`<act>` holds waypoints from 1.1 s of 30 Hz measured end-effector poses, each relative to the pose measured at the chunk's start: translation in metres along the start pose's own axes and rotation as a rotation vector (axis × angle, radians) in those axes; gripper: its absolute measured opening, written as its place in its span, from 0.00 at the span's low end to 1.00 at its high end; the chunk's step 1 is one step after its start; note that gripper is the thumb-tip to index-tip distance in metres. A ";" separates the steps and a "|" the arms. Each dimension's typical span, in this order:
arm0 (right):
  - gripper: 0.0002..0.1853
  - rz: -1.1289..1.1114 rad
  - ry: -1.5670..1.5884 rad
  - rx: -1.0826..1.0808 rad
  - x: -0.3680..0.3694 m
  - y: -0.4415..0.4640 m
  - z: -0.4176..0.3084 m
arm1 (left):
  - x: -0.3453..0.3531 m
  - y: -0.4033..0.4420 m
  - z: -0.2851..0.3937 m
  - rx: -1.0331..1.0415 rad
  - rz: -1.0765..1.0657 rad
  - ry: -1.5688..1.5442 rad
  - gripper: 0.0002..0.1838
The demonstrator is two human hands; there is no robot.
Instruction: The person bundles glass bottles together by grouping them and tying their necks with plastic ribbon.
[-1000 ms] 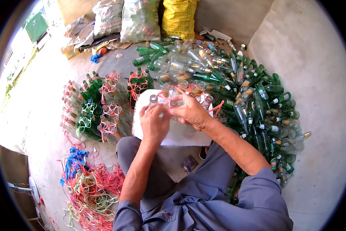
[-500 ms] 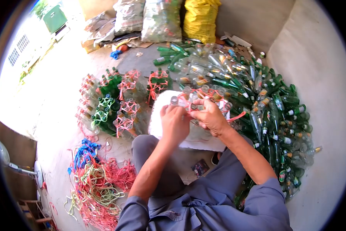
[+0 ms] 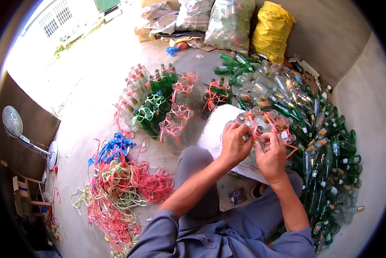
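A cluster of clear glass bottles (image 3: pixel 261 122) stands on a white padded surface (image 3: pixel 214 124) in front of my knees. Pink plastic string (image 3: pixel 272 121) loops round the bottle necks. My left hand (image 3: pixel 237 142) is closed on the string at the near left of the cluster, its fingers against the bottle necks. Close beside it, my right hand (image 3: pixel 271 155) pinches the string at the near side. The fingertips partly hide the string between the hands.
Tied bundles of green and clear bottles (image 3: pixel 158 107) stand to the left. Loose bottles (image 3: pixel 317 142) are heaped along the right wall. Tangled string (image 3: pixel 115 189) covers the floor at lower left, near a fan (image 3: pixel 13 121). Sacks (image 3: pixel 272 32) stand at the back.
The view has swung left, shifting the scene rightward. My left hand has moved from beside a bottle mouth to the string, and my right hand has turned and come lower, nearer my body.
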State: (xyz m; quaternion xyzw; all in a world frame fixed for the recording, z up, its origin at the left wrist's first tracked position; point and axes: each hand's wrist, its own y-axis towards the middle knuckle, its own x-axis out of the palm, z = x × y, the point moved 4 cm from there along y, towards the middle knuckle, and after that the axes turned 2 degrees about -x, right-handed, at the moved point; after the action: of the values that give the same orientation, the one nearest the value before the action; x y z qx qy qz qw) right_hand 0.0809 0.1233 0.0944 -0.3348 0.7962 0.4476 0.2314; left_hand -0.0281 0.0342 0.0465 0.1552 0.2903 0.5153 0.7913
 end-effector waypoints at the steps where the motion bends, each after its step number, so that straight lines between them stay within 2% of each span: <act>1: 0.13 -0.036 -0.048 -0.026 -0.001 -0.002 0.001 | 0.000 0.002 -0.001 -0.018 -0.030 -0.039 0.08; 3: 0.07 -0.039 -0.101 -0.035 -0.001 -0.001 -0.002 | -0.001 0.002 -0.001 -0.038 -0.022 -0.035 0.08; 12: 0.10 -0.062 -0.300 -0.162 0.005 0.003 -0.009 | 0.005 -0.001 -0.011 -0.176 -0.029 -0.179 0.10; 18: 0.05 -0.079 -0.389 -0.225 0.006 0.008 -0.015 | 0.004 -0.002 -0.009 -0.203 -0.043 -0.176 0.13; 21: 0.09 -0.151 -0.384 -0.237 0.006 0.011 -0.010 | 0.006 -0.003 -0.011 -0.227 -0.050 -0.243 0.14; 27: 0.05 -0.201 -0.291 -0.319 0.006 0.019 -0.006 | 0.004 -0.002 -0.009 -0.281 -0.027 -0.337 0.14; 29: 0.01 -0.170 -0.271 -0.371 0.006 0.021 -0.009 | 0.004 -0.002 -0.012 -0.310 -0.078 -0.355 0.16; 33: 0.04 -0.143 -0.242 -0.408 0.006 0.023 -0.009 | 0.002 -0.001 -0.013 -0.449 -0.145 -0.485 0.18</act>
State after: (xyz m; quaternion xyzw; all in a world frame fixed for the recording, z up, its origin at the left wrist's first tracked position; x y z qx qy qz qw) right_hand 0.0590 0.1217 0.1076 -0.3740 0.6301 0.6185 0.2839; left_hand -0.0353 0.0351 0.0350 0.0738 -0.0168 0.4568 0.8863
